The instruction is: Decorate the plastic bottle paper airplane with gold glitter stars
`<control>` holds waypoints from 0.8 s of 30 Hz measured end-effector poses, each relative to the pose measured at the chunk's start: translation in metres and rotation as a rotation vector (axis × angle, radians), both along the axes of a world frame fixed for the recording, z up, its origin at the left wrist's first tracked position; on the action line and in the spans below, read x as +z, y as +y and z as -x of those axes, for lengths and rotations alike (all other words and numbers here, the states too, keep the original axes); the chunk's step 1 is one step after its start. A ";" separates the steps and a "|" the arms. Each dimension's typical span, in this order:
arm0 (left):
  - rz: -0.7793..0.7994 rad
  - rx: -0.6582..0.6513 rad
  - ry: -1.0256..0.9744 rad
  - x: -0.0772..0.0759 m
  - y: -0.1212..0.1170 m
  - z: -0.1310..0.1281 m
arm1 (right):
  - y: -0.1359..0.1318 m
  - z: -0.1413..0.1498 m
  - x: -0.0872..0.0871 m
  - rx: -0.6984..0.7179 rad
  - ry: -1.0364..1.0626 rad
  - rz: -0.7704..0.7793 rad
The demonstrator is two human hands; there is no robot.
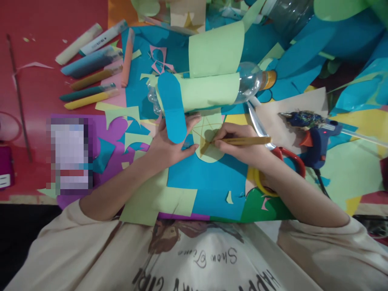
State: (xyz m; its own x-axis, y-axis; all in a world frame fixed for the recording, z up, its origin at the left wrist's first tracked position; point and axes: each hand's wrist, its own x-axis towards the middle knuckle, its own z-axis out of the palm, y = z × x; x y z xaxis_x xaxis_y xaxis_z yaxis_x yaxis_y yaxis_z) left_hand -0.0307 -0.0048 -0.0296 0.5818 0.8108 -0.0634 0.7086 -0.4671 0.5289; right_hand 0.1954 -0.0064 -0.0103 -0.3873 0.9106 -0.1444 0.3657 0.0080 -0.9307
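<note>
My right hand is closed around a yellow-brown marker, whose tip rests on a pale green paper circle bearing star lines. My left hand lies flat with fingers spread, pressing on the circle's left edge and the blue paper beneath it. Just above both hands lies a clear plastic bottle wrapped in light green paper, with a blue rounded strip hanging over its front.
Several markers lie at the upper left on the red table. Red-handled scissors and a blue glue gun sit right of my hand. Coloured paper scraps cover the surface. A blurred package is at left.
</note>
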 end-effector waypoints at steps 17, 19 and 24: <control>-0.009 0.017 0.012 -0.001 0.000 0.001 | 0.008 0.004 -0.003 -0.044 -0.079 -0.053; -0.011 0.020 0.026 0.000 -0.001 0.001 | 0.008 0.005 -0.002 -0.033 -0.085 -0.070; -0.043 0.027 0.024 0.000 -0.002 0.001 | 0.006 0.009 -0.001 -0.042 -0.103 -0.095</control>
